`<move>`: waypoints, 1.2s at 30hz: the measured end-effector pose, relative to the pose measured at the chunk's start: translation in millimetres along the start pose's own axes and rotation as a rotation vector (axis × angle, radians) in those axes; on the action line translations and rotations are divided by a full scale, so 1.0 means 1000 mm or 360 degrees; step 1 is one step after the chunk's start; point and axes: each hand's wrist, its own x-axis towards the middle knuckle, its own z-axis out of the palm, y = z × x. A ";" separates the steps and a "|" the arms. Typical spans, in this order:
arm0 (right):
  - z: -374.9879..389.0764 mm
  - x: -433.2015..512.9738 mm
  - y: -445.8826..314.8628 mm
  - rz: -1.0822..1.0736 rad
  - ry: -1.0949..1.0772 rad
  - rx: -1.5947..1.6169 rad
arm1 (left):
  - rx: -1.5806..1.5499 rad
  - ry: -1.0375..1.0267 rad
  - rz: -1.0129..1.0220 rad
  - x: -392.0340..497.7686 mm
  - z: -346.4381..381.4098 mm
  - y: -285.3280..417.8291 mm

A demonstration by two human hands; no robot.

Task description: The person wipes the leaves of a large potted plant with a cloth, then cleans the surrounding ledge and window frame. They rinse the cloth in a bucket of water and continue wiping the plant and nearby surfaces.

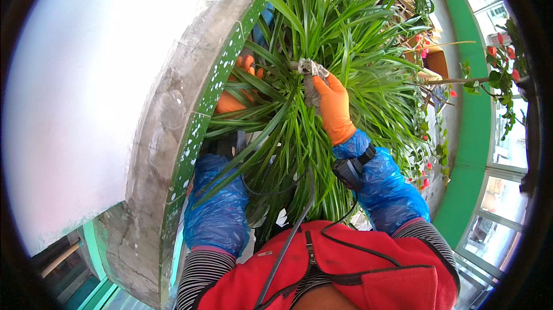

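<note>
A large leafy plant with long, strap-like green leaves (371,42) spreads out in front of me. My right hand (336,109), in an orange glove, grips a crumpled grey cloth (312,81) over the plant's middle. The cloth lies against the leaves there. On the other side, my left hand (233,98), also gloved in orange, is among the leaves next to a speckled green edge. Several leaves cross in front of it, so its grip is partly hidden. Blue plastic sleeve covers (218,206) wrap both forearms.
A white-topped ledge with a speckled green edge (207,94) runs along the left. Vines with red flowers (497,57) and a cardboard box (434,59) are at the right, before a green wall band (468,137) and windows. A dark cable (287,241) hangs across my red vest.
</note>
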 end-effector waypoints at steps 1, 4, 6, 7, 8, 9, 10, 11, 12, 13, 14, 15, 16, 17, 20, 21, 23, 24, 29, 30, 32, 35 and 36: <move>-0.001 -0.001 0.005 0.0006 0.0033 -0.0048 | -0.0113 -0.0211 -0.0155 0.000 0.000 0.000; -0.004 0.004 0.023 -0.0026 0.0024 -0.0228 | 0.0335 0.0255 0.0015 -0.015 -0.004 -0.017; 0.000 0.011 0.041 -0.0132 0.0095 -0.0184 | 0.0015 0.0187 -0.0016 -0.029 -0.005 -0.031; 0.004 0.014 0.050 -0.0114 0.0123 -0.0099 | 0.0172 -0.0023 -0.0109 -0.036 -0.003 -0.035; 0.007 0.013 0.059 -0.0040 0.0164 -0.0059 | 0.0323 -0.0151 -0.0192 -0.046 0.001 -0.039; 0.011 0.012 0.066 0.0013 0.0151 -0.0189 | 0.0472 -0.0223 -0.0275 -0.056 0.006 -0.040; 0.015 0.004 0.074 -0.0184 0.0054 -0.0304 | 0.0306 0.0030 -0.0141 -0.069 0.010 -0.052; 0.022 -0.006 0.082 -0.0260 0.0035 -0.0435 | 0.0286 0.0068 -0.0114 -0.076 0.014 -0.057; 0.030 -0.016 0.089 -0.0336 0.0067 -0.0601 | 0.0185 0.0089 -0.0071 -0.081 0.018 -0.061; 0.034 -0.030 0.092 -0.0384 0.0029 -0.0724 | 0.0081 0.0111 -0.0026 -0.088 0.021 -0.065; 0.038 -0.043 0.093 -0.0544 0.0009 -0.0897 | 0.0166 0.0037 -0.0070 -0.090 0.023 -0.062; 0.042 -0.056 0.092 -0.0686 -0.0012 -0.1048 | 0.0157 0.0007 -0.0069 -0.094 0.025 -0.063; 0.046 -0.067 0.089 -0.0640 -0.0076 -0.0975 | 0.0048 -0.0042 -0.0067 -0.099 0.027 -0.063; 0.052 -0.079 0.087 -0.0582 -0.0082 -0.0925 | -0.0160 -0.0179 -0.0102 -0.105 0.029 -0.062; 0.067 -0.113 0.080 -0.0504 -0.0102 -0.0739 | 0.1346 0.0203 0.0259 -0.128 0.043 -0.058; 0.070 -0.122 0.077 -0.0494 -0.0108 -0.0751 | 0.1810 0.0305 0.0372 -0.136 0.051 -0.058; 0.075 -0.137 0.073 -0.0496 -0.0134 -0.0772 | 0.1950 0.0278 0.0388 -0.149 0.067 -0.056; 0.077 -0.144 0.072 -0.0519 -0.0123 -0.0754 | 0.1833 0.0169 0.0422 -0.155 0.076 -0.055; 0.084 -0.183 0.077 -0.0562 -0.0146 -0.0728 | 0.1393 0.0167 0.0452 -0.182 0.102 -0.055; 0.085 -0.191 0.079 -0.0536 -0.0153 -0.0693 | 0.1603 0.0183 0.0438 -0.187 0.105 -0.053; 0.087 -0.207 0.081 -0.0511 -0.0162 -0.0615 | 0.0962 0.0134 0.0275 -0.197 0.107 -0.050; 0.091 -0.227 0.078 -0.0539 -0.0270 -0.0462 | 0.0400 0.0164 0.0115 -0.216 0.111 -0.047; 0.094 -0.235 0.076 -0.0519 -0.0240 -0.0517 | 0.0416 0.0146 0.0132 -0.224 0.113 -0.046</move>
